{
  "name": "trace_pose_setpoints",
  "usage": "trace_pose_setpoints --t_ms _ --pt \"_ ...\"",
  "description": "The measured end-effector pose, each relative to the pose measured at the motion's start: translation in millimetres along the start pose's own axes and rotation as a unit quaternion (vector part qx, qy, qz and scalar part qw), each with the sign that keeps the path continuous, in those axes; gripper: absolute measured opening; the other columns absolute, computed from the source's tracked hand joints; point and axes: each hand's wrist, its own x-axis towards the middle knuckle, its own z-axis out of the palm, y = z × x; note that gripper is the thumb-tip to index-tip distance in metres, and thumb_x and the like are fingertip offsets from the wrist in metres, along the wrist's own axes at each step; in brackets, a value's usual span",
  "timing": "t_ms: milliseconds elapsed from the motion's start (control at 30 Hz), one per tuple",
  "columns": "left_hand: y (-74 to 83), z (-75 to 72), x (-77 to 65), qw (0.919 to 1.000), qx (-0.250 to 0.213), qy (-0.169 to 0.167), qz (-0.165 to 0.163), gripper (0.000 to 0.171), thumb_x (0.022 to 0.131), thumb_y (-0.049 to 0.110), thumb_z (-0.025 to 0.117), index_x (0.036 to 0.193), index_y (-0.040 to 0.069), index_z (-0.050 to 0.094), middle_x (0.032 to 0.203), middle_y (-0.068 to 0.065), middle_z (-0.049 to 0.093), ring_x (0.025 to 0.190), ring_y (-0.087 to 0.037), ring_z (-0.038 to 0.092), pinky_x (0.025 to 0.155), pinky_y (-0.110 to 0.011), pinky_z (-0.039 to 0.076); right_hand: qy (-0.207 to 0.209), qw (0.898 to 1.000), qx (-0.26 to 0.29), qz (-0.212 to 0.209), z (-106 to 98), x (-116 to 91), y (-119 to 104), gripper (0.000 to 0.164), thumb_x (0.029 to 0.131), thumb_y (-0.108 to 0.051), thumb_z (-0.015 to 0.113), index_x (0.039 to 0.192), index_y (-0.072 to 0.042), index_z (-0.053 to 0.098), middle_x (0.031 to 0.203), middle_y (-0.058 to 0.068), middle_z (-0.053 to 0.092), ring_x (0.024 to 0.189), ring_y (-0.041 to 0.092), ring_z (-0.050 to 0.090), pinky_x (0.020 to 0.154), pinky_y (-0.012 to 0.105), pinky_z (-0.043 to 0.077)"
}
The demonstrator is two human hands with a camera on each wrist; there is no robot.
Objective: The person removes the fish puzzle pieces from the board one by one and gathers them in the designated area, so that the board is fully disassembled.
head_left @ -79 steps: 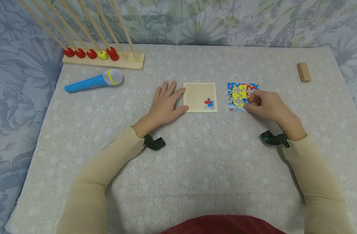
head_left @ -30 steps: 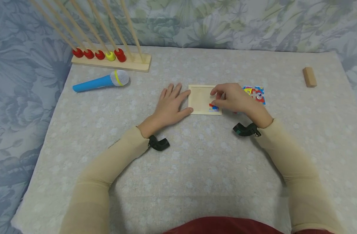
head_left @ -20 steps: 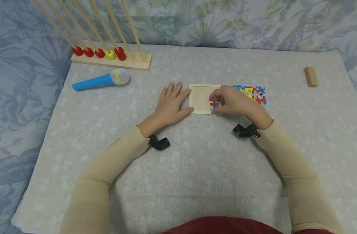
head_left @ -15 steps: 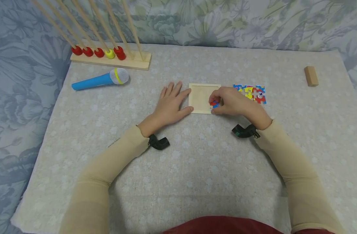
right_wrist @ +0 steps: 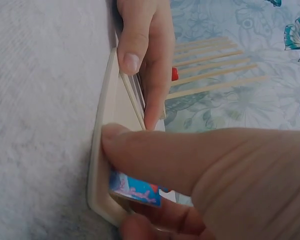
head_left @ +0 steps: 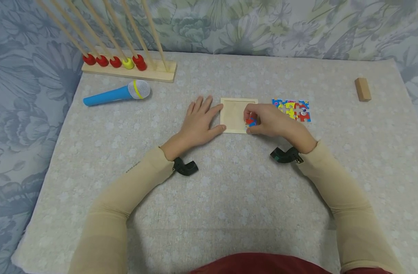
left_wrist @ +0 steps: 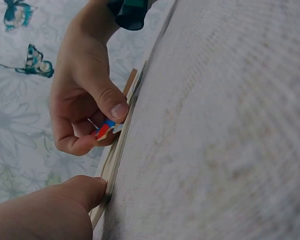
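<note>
A shallow square wooden puzzle tray [head_left: 232,116] lies mid-table. My left hand [head_left: 198,123] rests flat at its left side with fingers spread, the thumb and index finger touching the rim. At the tray's near right corner, my right hand [head_left: 272,120] pinches red-and-blue jigsaw pieces [head_left: 251,121] between thumb and curled fingers. The right wrist view shows a blue jigsaw piece [right_wrist: 136,191] tilted up from the tray floor; how many pieces are held is hidden. Joined jigsaw pieces [head_left: 291,107] in blue, yellow and red lie to the right, partly behind the right hand.
A blue toy microphone [head_left: 114,94] lies at the left, in front of a wooden bead stand [head_left: 130,72] with tall rods. A small wooden block [head_left: 362,90] sits at the far right. Patterned fabric [head_left: 250,26] rises behind the table.
My right hand has moved left from the joined pieces to the tray's near right corner, and the pieces there now look tilted in its fingers. My left hand has stayed at the tray.
</note>
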Motion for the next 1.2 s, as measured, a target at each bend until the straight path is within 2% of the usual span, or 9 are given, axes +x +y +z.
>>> trace_pose_setpoints --t_ms 167,500,667,900,1067,1200 --pt "0.0 0.7 0.3 1.0 -0.002 0.001 0.001 0.071 0.098 0.049 0.058 0.158 0.017 0.039 0.171 -0.02 0.016 0.159 -0.043 0.003 0.127 -0.062 0.002 -0.001 1.0 0.001 -0.008 -0.3 -4.1 -2.3 0.029 0.087 -0.007 0.078 0.103 -0.011 0.054 0.071 0.005 0.052 0.063 0.02 0.047 0.064 0.032 0.038" --pt "-0.2 1.0 1.6 1.0 0.003 -0.001 0.004 0.072 0.098 0.05 0.058 0.159 0.017 0.038 0.171 -0.02 0.016 0.159 -0.043 0.003 0.126 -0.062 0.002 -0.001 1.0 0.017 -0.023 -0.6 -6.8 -1.2 0.022 0.091 -0.004 0.072 0.106 -0.012 0.059 0.072 0.006 0.057 0.062 0.018 0.049 0.064 0.032 0.042" --pt "-0.3 1.6 1.1 1.0 0.003 0.0 0.004 0.072 0.098 0.05 0.058 0.159 0.017 0.038 0.171 -0.02 0.016 0.159 -0.043 0.003 0.126 -0.062 0.002 0.019 0.999 0.021 -0.025 -4.3 -11.4 1.7 0.014 0.097 -0.005 0.064 0.109 -0.012 0.062 0.075 0.007 0.06 0.065 0.018 0.049 0.064 0.031 0.04" --pt "-1.6 3.1 0.2 1.0 -0.001 0.001 0.005 0.072 0.098 0.05 0.058 0.159 0.016 0.038 0.171 -0.02 0.015 0.159 -0.043 0.002 0.126 -0.062 0.002 0.056 0.998 0.023 0.006 -27.9 -42.4 24.2 0.015 0.102 -0.008 0.058 0.115 -0.009 0.063 0.073 0.008 0.059 0.058 0.015 0.048 0.056 0.027 0.041" --pt "-2.4 1.8 0.0 1.0 -0.001 -0.001 0.004 0.072 0.098 0.05 0.057 0.159 0.016 0.038 0.171 -0.02 0.015 0.159 -0.043 0.002 0.126 -0.062 0.002 0.075 0.994 0.035 0.068 -40.5 -73.9 50.4 0.016 0.101 -0.008 0.058 0.117 -0.008 0.062 0.072 0.007 0.055 0.06 0.014 0.046 0.056 0.026 0.039" --pt "-2.0 0.3 -0.5 1.0 0.001 -0.001 0.003 0.072 0.098 0.051 0.057 0.159 0.016 0.038 0.171 -0.02 0.016 0.159 -0.043 0.002 0.126 -0.062 0.002 0.076 0.99 0.045 0.108 -41.0 -93.9 71.2 0.017 0.102 -0.01 0.059 0.118 -0.008 0.061 0.073 0.006 0.056 0.061 0.014 0.048 0.056 0.026 0.038"
